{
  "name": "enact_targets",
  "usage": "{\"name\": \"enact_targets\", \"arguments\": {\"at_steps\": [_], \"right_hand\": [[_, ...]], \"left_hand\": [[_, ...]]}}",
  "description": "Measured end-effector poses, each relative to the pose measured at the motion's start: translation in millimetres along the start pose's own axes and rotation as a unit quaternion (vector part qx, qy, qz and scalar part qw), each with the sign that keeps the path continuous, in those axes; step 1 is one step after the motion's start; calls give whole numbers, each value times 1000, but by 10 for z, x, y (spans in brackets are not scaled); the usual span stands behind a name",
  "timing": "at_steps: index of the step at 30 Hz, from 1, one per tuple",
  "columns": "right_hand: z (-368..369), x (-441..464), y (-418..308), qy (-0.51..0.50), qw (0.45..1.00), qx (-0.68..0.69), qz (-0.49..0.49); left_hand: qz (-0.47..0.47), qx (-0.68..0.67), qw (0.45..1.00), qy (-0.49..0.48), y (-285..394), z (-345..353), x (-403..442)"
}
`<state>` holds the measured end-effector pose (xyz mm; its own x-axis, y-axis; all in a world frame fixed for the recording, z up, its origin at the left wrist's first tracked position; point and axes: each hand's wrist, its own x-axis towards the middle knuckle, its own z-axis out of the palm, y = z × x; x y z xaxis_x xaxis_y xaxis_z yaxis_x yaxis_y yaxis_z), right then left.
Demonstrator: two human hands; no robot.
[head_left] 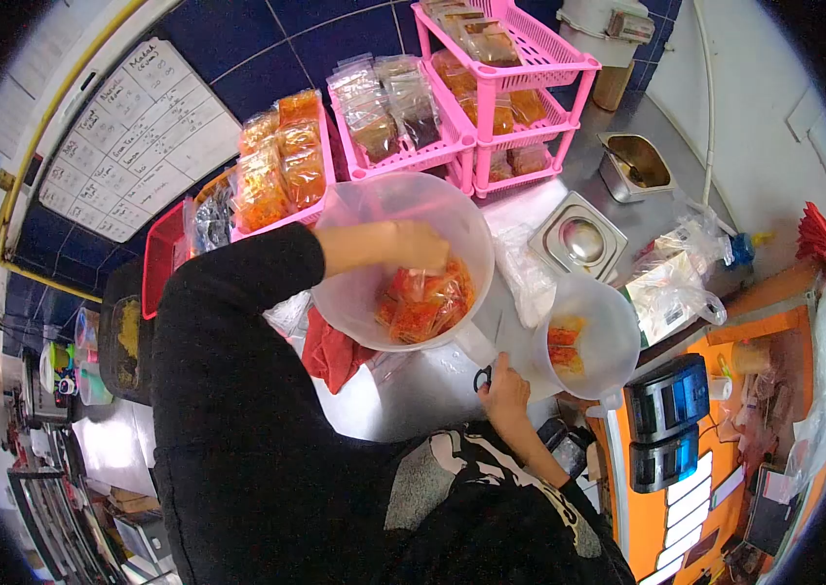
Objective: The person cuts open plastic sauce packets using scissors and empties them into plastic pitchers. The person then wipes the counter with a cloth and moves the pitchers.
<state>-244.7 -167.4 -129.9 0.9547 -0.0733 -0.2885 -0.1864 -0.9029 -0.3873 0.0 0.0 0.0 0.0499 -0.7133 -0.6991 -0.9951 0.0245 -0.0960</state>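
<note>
My left hand reaches down into a large translucent plastic pitcher. Its blurred fingers are among small clear sachets with orange-red contents, and whether they grip one is unclear. My right hand is closed on the black handle of a pair of scissors, just below the big pitcher's handle. To the right of that hand stands a smaller translucent pitcher, with a few orange-red sachets at the bottom.
Pink baskets and a tiered pink rack hold filled packets along the back. Steel containers, plastic bags and a red cloth lie around the pitchers on the metal counter. A handwritten chart hangs on the wall.
</note>
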Motion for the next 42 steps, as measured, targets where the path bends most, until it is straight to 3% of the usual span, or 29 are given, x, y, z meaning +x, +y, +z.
{"name": "enact_targets", "arguments": {"at_steps": [2,3,5,6,8,9,11,13,15,16,17,18,20,21,22,24,25,28,31,37,42], "right_hand": [[-49,-1,-65,-13,1000,-15,11],[-81,71,-53,5,1000,-21,5],[-68,3,-102,-15,999,-27,17],[-88,-7,-123,-10,1000,-23,15],[-174,-34,-113,-17,999,20,34],[-217,-46,-75,-8,999,22,33],[-270,-100,93,-11,991,128,-23],[-25,-94,353,15,982,182,-42],[145,-121,531,21,940,331,-80],[-89,-277,413,-12,907,419,-45],[-273,-404,337,-7,906,421,-43],[-428,-517,285,5,893,448,-46],[-818,-728,217,-15,886,461,-57],[-916,-780,206,-13,885,463,-55],[-981,-824,195,-6,840,535,-89],[-1264,-924,61,-31,720,683,-115],[-1315,-863,2,-28,718,686,-112],[-1422,-650,-150,-149,664,702,-210],[-1515,-450,-306,-207,625,704,-265],[-1737,-285,-470,-179,626,718,-247],[-1747,-207,-493,-124,659,690,-273]], "left_hand": [[-86,-149,978,121,-68,86,-153],[-97,-136,977,130,-72,-15,-321],[-84,-290,922,240,121,-335,-804],[-87,-285,924,239,204,-439,-987],[-105,-441,833,316,380,-566,-1251],[-105,-433,837,319,423,-511,-1290],[-54,-651,666,360,486,-358,-1288],[-73,-613,691,375,509,-355,-1310],[-58,-676,642,358,492,-337,-1284],[-62,-691,618,370,541,-406,-1294],[-58,-689,621,368,559,-404,-1267],[-49,-712,561,418,572,-383,-1232],[-38,-732,499,462,628,-395,-1228],[-30,-778,418,468,680,-456,-1290],[-24,-818,333,469,727,-506,-1350],[1,-822,316,474,798,-560,-1417],[27,-824,293,483,820,-581,-1435],[105,-807,269,515,855,-620,-1462],[74,-803,251,536,954,-763,-1509],[72,-797,292,524,1042,-752,-1496],[62,-807,290,512,1059,-681,-1447]]}}
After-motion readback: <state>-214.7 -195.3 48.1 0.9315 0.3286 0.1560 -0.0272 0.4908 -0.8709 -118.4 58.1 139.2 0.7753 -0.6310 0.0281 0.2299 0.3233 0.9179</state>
